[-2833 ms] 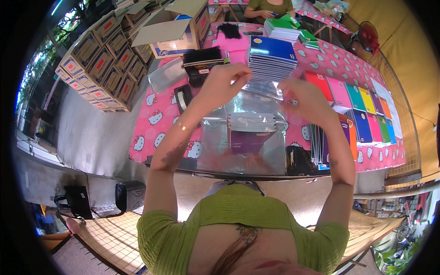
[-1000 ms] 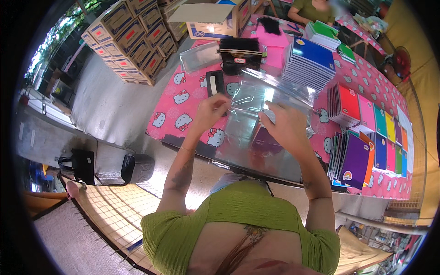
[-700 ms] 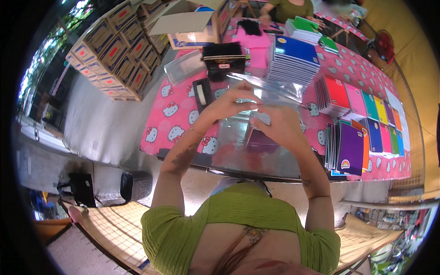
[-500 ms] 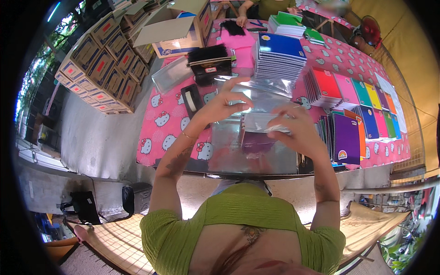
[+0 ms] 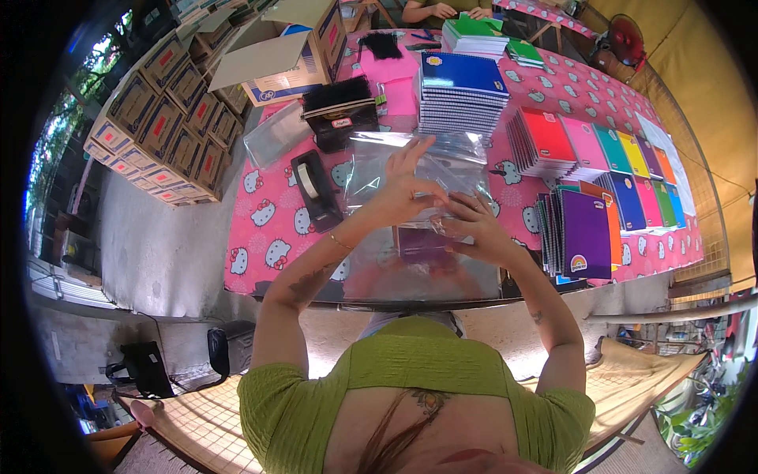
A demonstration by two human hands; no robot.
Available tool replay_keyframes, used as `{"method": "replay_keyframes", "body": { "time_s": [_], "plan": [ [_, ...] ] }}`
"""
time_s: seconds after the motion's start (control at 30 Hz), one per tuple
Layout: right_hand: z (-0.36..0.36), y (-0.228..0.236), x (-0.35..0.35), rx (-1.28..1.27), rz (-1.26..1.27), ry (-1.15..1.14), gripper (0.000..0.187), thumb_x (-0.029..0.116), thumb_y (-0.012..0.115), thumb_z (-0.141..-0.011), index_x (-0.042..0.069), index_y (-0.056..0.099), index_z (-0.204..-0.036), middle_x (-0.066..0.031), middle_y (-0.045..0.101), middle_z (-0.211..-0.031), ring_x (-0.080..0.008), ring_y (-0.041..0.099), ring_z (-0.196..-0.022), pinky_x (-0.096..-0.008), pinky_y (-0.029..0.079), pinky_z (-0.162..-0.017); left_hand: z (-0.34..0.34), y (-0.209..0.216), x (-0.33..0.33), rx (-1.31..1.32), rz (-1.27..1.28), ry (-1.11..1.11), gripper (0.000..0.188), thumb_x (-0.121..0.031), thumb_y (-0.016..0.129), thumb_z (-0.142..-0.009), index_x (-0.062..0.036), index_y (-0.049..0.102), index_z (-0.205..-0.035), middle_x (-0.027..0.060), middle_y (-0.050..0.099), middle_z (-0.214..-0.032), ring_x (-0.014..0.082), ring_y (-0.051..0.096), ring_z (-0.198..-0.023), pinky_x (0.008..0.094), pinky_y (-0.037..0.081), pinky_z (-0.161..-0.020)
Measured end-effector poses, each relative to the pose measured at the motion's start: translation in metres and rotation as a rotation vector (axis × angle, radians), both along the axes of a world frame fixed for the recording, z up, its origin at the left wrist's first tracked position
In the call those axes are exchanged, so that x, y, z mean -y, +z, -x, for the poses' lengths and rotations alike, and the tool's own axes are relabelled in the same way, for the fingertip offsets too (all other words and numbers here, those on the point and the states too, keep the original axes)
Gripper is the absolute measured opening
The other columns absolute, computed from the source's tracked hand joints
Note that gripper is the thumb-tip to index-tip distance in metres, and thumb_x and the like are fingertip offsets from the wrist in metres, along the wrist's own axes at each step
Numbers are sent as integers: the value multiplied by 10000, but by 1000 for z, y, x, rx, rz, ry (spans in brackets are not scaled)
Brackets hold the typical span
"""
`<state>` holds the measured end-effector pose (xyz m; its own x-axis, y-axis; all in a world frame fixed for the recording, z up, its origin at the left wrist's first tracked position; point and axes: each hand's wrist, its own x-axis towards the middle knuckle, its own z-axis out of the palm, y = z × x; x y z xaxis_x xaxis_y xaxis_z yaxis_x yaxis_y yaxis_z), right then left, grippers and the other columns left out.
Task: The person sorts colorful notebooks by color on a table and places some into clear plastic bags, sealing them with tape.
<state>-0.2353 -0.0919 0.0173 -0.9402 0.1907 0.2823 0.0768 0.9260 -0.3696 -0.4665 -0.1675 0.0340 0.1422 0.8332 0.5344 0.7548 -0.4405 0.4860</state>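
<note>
Two hands, mid-frame: left hand, some fingers extended, can't tell if it's pinching; right hand, fingers spread. One purple notebook under clear plastic, centre frame, on bench. One tape dispenser left of centre.

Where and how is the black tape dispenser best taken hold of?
The black tape dispenser is probably best taken across its long sides, from above and slightly left. Its narrow body slants away from the person; pink tablecloth shows on its left, while clear plastic and the left forearm lie to its right.
</note>
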Motion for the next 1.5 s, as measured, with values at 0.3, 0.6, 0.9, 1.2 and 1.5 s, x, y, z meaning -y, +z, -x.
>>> {"method": "replay_keyframes", "body": {
  "time_s": [0.3, 0.6, 0.9, 1.2, 1.5],
  "plan": [
    [-20, 12, 2, -455, 415, -280, 567, 262, 837, -663, 124, 601, -1159, -102, 486, -1328, -322, 438, -1261, -505, 290, -1095, 25, 18, 40, 514, 123, 69, 142, -167, 764, -786, -199, 752, -924, 147, 246, -1555, 323, 208, -1434, 469, 192, -1131],
    [-4, 5, -11, -110, 21, 24, 623, 275, 818, -671, 195, 607, -1252, -27, 504, -1384, -275, 394, -1326, -487, 281, -1089, 10, 24, 18, 117, 112, 14, 146, -148, 767, -779, -198, 757, -916, 142, 258, -1552, 314, 199, -1440, 469, 167, -1135],
    [-4, 0, -8, -57, -6, 23, 636, 225, 775, -711, 255, 567, -1311, -106, 346, -1518, -320, 334, -1376, -510, 258, -1103, -9, -11, -11, -14, 98, 129, 435, -324, 785, -746, -233, 649, -1149, 200, 204, -1550, 456, 172, -1413, 572, 144, -1109],
    [36, -3, -50, -429, 763, -258, 438, 301, 744, -826, 52, 632, -1168, -146, 578, -1246, -224, 543, -1155, -362, 438, -940, -34, 70, 49, -390, 127, -36, 428, -382, 759, -784, -150, 647, -1126, 208, 289, -1503, 410, 248, -1394, 583, 146, -1116],
    [79, 67, -32, -83, 570, -140, 238, 208, 720, -832, 15, 685, -967, -83, 697, -916, -152, 650, -814, -297, 499, -749, 34, 27, 33, 611, 434, 219, 183, -180, 664, -904, -40, 703, -1016, 86, 647, -1144, 171, 623, -1018, 308, 496, -866]
  ]
}}
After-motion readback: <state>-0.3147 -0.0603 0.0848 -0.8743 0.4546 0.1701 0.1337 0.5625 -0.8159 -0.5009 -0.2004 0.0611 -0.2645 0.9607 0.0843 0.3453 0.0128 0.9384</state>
